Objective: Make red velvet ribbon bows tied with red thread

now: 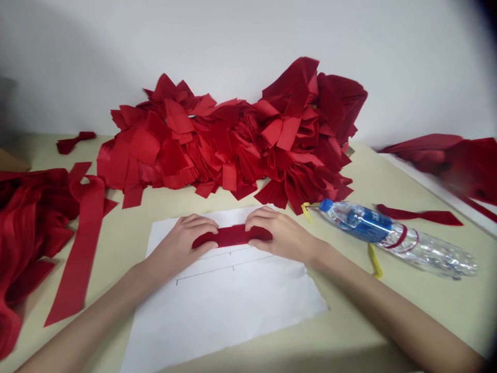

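A dark red fabric strip (233, 236) lies flat across the upper part of a white paper sheet (217, 321). My left hand (190, 238) grips its left end between thumb and fingers. At the right end, my right hand (274, 233) holds the same strip in a similar pinch, and both ends curve under the fingers. Just below the strip, thin ruled lines with short tick marks run across the paper.
Behind the paper rises a large heap of red fabric strips (217, 145). More red strips (34, 223) pile up at the left, beside a single long strip (79, 254). A clear plastic bottle (430, 251) with a blue cap lies at the right, near yellow strips (375, 261).
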Available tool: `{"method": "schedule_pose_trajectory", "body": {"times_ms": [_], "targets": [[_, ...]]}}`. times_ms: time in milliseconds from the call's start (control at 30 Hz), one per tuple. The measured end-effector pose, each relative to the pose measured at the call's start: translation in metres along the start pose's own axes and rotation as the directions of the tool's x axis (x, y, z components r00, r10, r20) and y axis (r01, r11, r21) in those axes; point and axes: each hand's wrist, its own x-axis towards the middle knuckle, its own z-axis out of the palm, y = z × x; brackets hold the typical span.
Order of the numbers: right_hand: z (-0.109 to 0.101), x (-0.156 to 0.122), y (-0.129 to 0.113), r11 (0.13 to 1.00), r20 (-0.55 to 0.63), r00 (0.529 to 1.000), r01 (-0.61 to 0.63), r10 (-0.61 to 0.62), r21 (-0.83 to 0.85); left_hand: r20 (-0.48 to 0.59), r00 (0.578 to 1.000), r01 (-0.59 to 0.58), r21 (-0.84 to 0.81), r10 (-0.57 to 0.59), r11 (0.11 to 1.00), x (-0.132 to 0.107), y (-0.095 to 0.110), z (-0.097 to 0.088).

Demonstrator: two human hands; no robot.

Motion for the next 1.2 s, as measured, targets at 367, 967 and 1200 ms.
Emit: {"method": "schedule_pose_trajectory", "body": {"times_ms": [367,967,1200], "targets": [[0.000,0.000,-0.002,1.000,0.004,1.000,0.013,-0.013,-0.015,0.004,1.000,0.008,0.001,-0.008,1.000,0.001,0.000,0.000],[-0.045,-0.001,0.003,0.983,-0.246,0.969,0.021,0.025,0.182,-0.069,0.985,0.143,-0.151,-0.155,0.978,-0.002,0.001,-0.027],[0.003,0.007,-0.013,0.990,-0.040,0.990,0.139,-0.137,0.032,0.165,0.966,0.190,0.061,-0.197,0.980,-0.013,-0.014,-0.034]]}}
